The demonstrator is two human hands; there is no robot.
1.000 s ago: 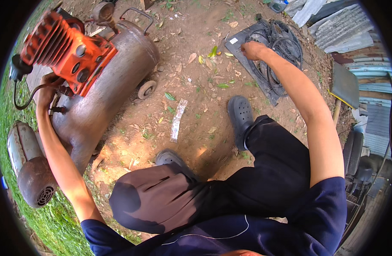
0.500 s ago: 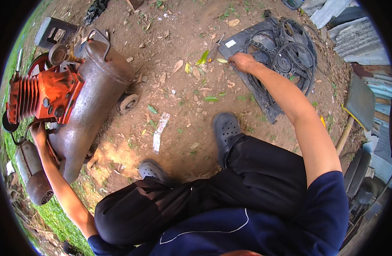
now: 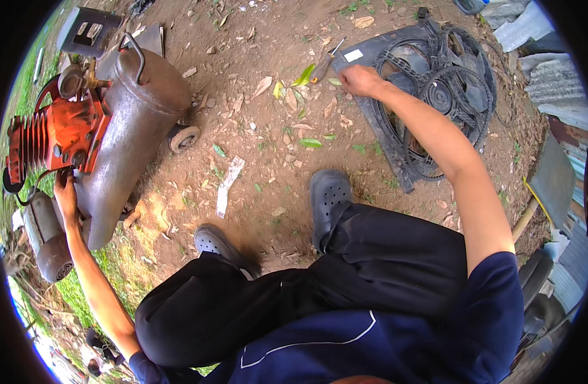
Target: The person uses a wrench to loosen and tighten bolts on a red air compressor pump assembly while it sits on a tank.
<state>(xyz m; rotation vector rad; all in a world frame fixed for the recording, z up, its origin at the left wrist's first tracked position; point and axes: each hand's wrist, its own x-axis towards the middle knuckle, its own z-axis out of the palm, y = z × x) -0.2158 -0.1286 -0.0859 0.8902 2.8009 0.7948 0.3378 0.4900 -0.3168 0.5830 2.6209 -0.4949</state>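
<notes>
My left hand [image 3: 65, 189] grips around the fittings beneath an orange, finned pump [image 3: 70, 137] on a rusty silver compressor tank [image 3: 124, 160]; what exactly its fingers hold is hidden. A grey cylindrical motor [image 3: 44, 233] lies just below that hand. On the right, my right hand [image 3: 358, 80] is closed at the left edge of a black plastic fan assembly [image 3: 454, 77] with rings and a white label; its fingertips and whatever they hold are hidden. A screwdriver [image 3: 321, 67] with a dark handle lies beside that edge, near green and yellow leaves.
A small wheel [image 3: 185, 137] sits beside the tank. A dark metal casing [image 3: 82, 29] is at upper left. Corrugated sheets [image 3: 550, 89] and a flat grey blade [image 3: 550, 173] on a wooden handle line the right. My feet rest on dirt, with grass to the left.
The view has shifted, so the compressor appears farther left and more of the fan assembly and screwdriver shows. My hands stay at the same objects, the right one slightly nearer the screwdriver.
</notes>
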